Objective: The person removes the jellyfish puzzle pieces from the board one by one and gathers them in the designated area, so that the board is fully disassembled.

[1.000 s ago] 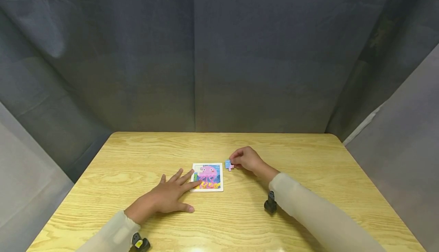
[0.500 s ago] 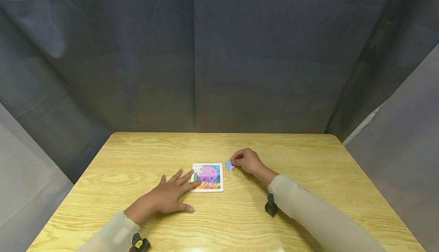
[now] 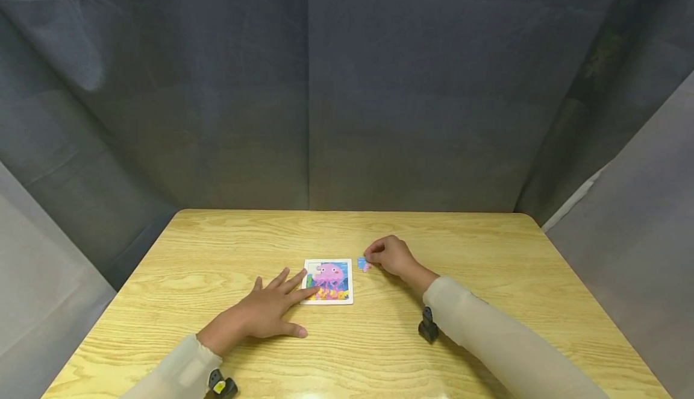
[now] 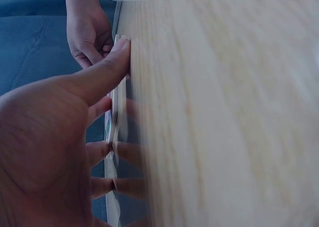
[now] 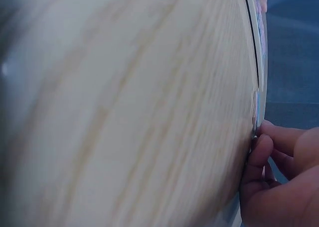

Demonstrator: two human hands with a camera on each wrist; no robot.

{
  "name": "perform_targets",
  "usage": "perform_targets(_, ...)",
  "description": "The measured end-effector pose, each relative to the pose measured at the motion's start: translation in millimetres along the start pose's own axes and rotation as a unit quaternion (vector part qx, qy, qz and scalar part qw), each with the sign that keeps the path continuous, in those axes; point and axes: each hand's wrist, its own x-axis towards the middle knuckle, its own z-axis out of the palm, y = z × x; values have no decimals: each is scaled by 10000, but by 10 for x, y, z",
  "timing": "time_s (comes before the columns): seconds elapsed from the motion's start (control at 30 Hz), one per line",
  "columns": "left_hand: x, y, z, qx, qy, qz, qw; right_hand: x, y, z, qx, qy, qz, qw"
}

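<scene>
A square jigsaw puzzle [image 3: 332, 278] with a white frame lies on the table, showing a pink jellyfish over yellow and blue. Its upper left corner is bare white, with no piece in it. My left hand [image 3: 265, 310] is spread with straight fingers, the fingertips resting on the puzzle's left side. To the right of the frame, a loose blue and pink puzzle piece [image 3: 362, 263] is pinched at its right edge between the thumb and fingers of my right hand [image 3: 394, 257]. In the right wrist view the right hand [image 5: 279, 172] holds the piece's edge at tabletop level.
The wood-grain table [image 3: 461, 254] runs back to a dark grey curtain [image 3: 412, 116]. Pale cloth panels hang at the left and right sides. A small black camera [image 3: 428, 325] sits on the right wrist, another camera [image 3: 223, 384] on the left.
The right hand has shifted slightly toward me and to the right with the piece, which has turned a little. The left hand and puzzle stay in place.
</scene>
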Motion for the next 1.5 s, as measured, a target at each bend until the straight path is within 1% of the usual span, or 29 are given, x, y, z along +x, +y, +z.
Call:
perform_targets(0.3,-2,-2,4,-27,6,20,10000,-19,-32,-8,395,-78,155,9991)
perform_targets(0.7,-1,-27,5,5,14,108,9999,-46,-128,10,599,-188,35,9980)
perform_targets(0.93,2,-17,5,37,1,103,9999,-27,-228,87,834,-386,-18,9958)
perform_targets(1.3,9,-5,-9,12,-53,-27,10000,-21,-367,254,673,-541,-297,9958)
perform_targets(1.5,10,-3,-8,48,-64,-50,10000,-22,-424,351,410,-553,-444,9966)
